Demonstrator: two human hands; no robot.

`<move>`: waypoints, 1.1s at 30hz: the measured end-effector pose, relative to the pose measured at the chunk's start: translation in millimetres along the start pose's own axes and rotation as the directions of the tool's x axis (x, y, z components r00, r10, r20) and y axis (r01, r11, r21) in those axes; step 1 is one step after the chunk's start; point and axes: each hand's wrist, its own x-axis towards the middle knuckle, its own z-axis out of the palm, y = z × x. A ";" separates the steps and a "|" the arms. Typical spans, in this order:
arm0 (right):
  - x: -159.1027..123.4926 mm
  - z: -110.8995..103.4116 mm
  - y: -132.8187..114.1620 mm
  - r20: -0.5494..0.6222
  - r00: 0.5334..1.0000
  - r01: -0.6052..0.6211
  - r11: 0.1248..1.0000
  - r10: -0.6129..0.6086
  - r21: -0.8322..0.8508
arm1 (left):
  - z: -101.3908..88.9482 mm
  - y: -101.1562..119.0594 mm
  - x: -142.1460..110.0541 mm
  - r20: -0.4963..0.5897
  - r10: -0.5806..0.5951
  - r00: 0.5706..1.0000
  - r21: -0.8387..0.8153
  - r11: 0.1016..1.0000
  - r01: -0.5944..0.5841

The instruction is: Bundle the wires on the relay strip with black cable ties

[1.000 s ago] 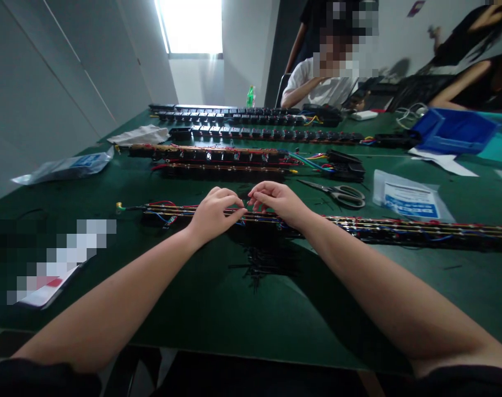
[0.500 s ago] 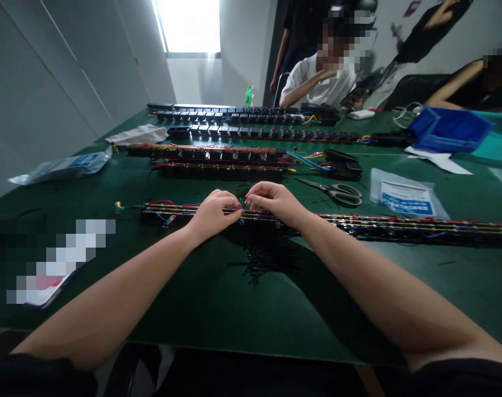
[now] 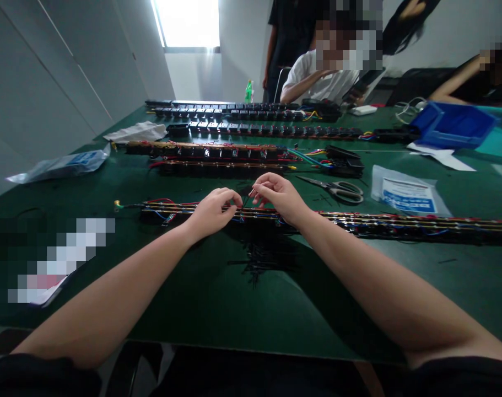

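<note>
Pinching something thin and dark, likely a cable tie, between thumb and forefinger, the right hand [image 3: 280,199] hovers just above the long wired strip [image 3: 358,223] lying across the green table [image 3: 217,309]. The left hand [image 3: 212,210] rests curled on the strip, fingertips closed onto its wires. Long and thin, the strip probably flexes, so support it near mid-length. Scissors [image 3: 337,190] lie nearby.
</note>
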 end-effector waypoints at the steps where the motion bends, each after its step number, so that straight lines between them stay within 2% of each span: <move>1: 0.0 0.1 0.3 -0.003 1.000 -0.001 1.000 0.001 -0.007 | 0.8 -0.1 0.0 -0.002 -0.002 1.000 0.005 1.000 0.002; 7: -0.5 1.8 0.5 0.029 1.000 0.004 0.992 -0.001 -0.124 | 0.7 -2.2 0.2 0.014 0.013 1.000 0.013 1.000 -0.013; 14: -1.0 3.2 -0.2 0.061 0.998 0.049 0.939 -0.030 -0.340 | -9.9 -1.8 -1.7 0.134 0.167 0.977 0.017 0.985 -0.171; 17: -0.6 3.5 1.2 0.087 0.996 0.065 0.916 -0.033 -0.396 | -10.4 -2.4 -3.4 0.164 0.221 0.961 0.059 0.971 -0.233; 22: -1.1 4.9 1.8 0.132 0.991 0.088 0.885 -0.030 -0.457 | -6.9 -4.9 -6.6 0.143 0.268 0.953 0.209 0.933 -0.293; 25: -1.8 5.8 0.9 0.149 0.988 0.098 0.877 -0.030 -0.471 | -6.7 -4.0 -7.8 0.159 0.316 0.935 0.313 0.883 -0.351; 29: -2.1 6.5 -0.3 0.158 0.987 0.101 0.872 -0.028 -0.479 | -9.6 -1.1 -8.2 0.208 0.408 0.889 0.466 0.757 -0.457; 33: -2.5 6.7 -1.2 0.157 0.987 0.099 0.872 -0.026 -0.479 | -15.3 -0.7 -7.7 0.211 0.411 0.887 0.529 0.715 -0.457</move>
